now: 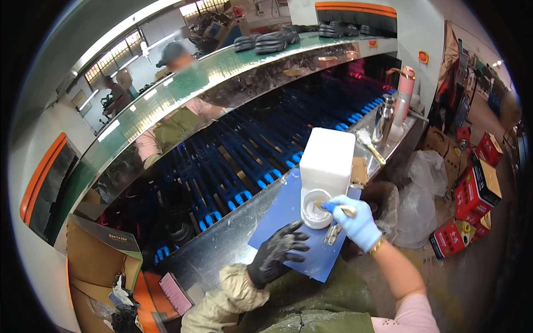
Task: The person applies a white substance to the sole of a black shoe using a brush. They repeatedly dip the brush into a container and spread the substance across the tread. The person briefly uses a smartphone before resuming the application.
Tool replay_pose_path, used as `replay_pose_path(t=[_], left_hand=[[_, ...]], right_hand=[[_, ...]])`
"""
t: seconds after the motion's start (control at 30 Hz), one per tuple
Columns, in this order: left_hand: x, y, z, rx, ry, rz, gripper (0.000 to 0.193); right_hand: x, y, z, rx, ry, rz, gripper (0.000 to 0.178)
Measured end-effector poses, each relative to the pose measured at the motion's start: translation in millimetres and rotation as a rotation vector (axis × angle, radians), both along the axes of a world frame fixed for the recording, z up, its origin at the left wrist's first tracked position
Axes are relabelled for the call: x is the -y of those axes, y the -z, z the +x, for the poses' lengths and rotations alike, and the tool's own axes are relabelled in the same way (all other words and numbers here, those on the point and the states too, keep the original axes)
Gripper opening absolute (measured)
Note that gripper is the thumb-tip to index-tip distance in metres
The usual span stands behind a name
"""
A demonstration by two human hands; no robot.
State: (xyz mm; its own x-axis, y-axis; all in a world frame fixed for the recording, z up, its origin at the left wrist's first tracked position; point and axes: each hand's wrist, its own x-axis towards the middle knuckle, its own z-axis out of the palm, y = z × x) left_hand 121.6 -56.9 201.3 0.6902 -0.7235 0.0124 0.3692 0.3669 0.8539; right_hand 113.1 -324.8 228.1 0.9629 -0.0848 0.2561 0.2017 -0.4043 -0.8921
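My right hand (355, 219), in a light blue glove, grips a brush by its wooden handle (348, 210). The brush points into a round white tub (316, 223) that holds something whitish; its bristles are hard to make out. My left hand (279, 252), in a black glove, is open with fingers apart and holds nothing. It hovers by the near left part of a blue sheet (272, 226), beside the tub. Directly behind the tub stands a white block-shaped container (328, 154). A small metal piece (332, 235) lies right of the tub, near my right hand.
Behind the metal ledge (222, 237) runs a machine with rows of dark bars and blue tips (242, 197). Another brush (370, 146), a steel flask (383, 119) and a pink bottle (405, 89) stand right. A cardboard box (100, 255) sits left; red boxes (472, 188) lie right.
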Motion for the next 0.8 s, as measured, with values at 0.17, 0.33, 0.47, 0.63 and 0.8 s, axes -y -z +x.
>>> replay_pose_path(t=[0.17,0.33,0.47,0.63,0.8], left_hand=[[-62,36,-41,-0.311,-0.402,0.057,0.066],[-69,38,-51,-0.317,-0.387,0.053,0.063],[-46,59,-37,-0.309,-0.376,0.139,0.067],[1,31,-53,0.115,-0.800,-0.089,0.055],[-55,82,-41,0.240,-1.178,0.046,0.039]], right_hand=[[20,0,40,-0.023,0.107,-0.129,0.020],[11,-22,67,0.146,0.179,-0.625,0.029],[-7,-34,48,0.232,0.163,-0.494,0.036],[-113,-12,-35,0.002,-0.269,0.509,0.057],[-210,42,-74,-0.304,-0.609,0.714,0.085]])
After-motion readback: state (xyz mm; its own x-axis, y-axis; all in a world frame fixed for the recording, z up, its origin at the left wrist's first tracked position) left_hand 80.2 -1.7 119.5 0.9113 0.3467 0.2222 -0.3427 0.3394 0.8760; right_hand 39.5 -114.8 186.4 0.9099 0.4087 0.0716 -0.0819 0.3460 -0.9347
